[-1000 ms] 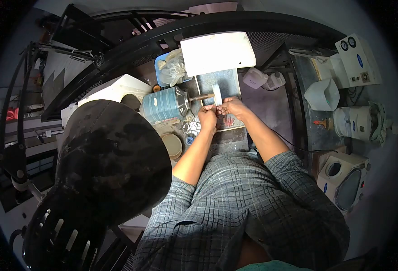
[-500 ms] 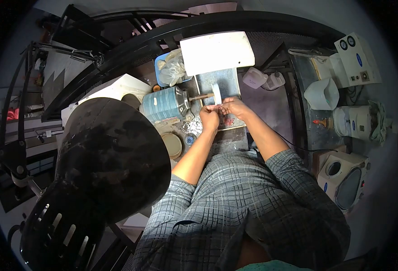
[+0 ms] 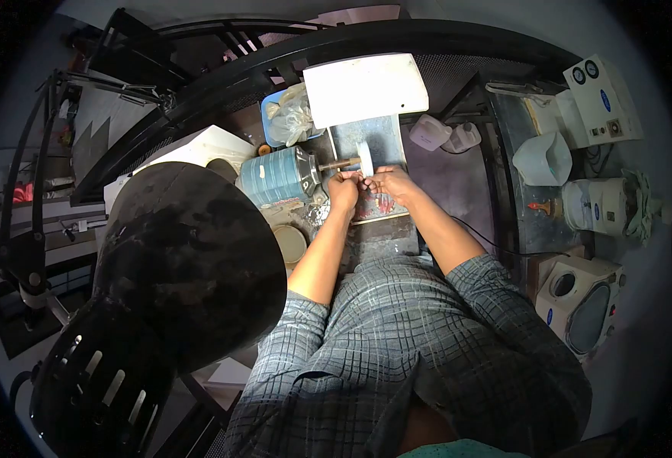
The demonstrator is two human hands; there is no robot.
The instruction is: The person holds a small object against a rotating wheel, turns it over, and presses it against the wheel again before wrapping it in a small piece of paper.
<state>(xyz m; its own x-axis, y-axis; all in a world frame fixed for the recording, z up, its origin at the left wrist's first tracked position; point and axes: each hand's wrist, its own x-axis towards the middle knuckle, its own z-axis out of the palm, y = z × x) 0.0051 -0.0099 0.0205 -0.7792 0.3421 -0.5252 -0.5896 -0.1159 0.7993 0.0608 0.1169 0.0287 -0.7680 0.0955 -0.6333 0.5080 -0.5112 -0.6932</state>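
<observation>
A white buffing wheel [image 3: 365, 158] sits on the spindle [image 3: 339, 164] of a blue-banded motor [image 3: 275, 177]. My left hand [image 3: 344, 191] is pinched closed just below and left of the wheel. To the right, my right hand [image 3: 391, 185] is closed too, its fingertips right at the wheel's lower edge. The fingertips of both hands nearly meet around something small and pinkish, mostly hidden by the fingers; I cannot tell what it is. Under the hands lies a shallow tray [image 3: 398, 137] with red bits [image 3: 384, 203] near its front.
A white hood panel [image 3: 366, 88] rises behind the tray. A large black lamp shade [image 3: 191, 267] fills the left foreground. Bags lie in a blue basin [image 3: 269, 114]. Two plastic jugs [image 3: 430, 132], a translucent pitcher [image 3: 543, 159] and white machines [image 3: 607, 99] stand at right. A round dish [image 3: 290, 244] is beside my left forearm.
My left hand has shifted left and slightly up, and its forearm now covers the small blue round item. My right hand has moved slightly left. More red bits show in the tray.
</observation>
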